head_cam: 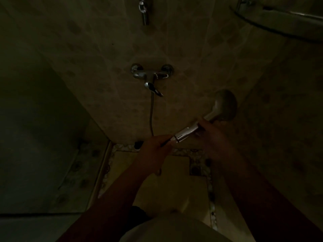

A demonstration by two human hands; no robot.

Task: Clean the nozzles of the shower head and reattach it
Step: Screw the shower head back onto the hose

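The room is very dim. A chrome shower head (224, 106) with a long handle points up and to the right in front of the tiled wall. My right hand (212, 135) grips the handle just below the round head. My left hand (155, 148) holds the lower end of the handle, where a dark end of the hose (152, 116) meets it. The hose hangs down from the wall mixer tap (151, 75). The nozzle face is turned away from me.
A chrome wall bracket (144, 10) is mounted high on the tiles above the tap. A curved rail (279, 18) crosses the top right. A floor drain (196, 169) lies below my hands. A pale panel (35, 137) stands on the left.
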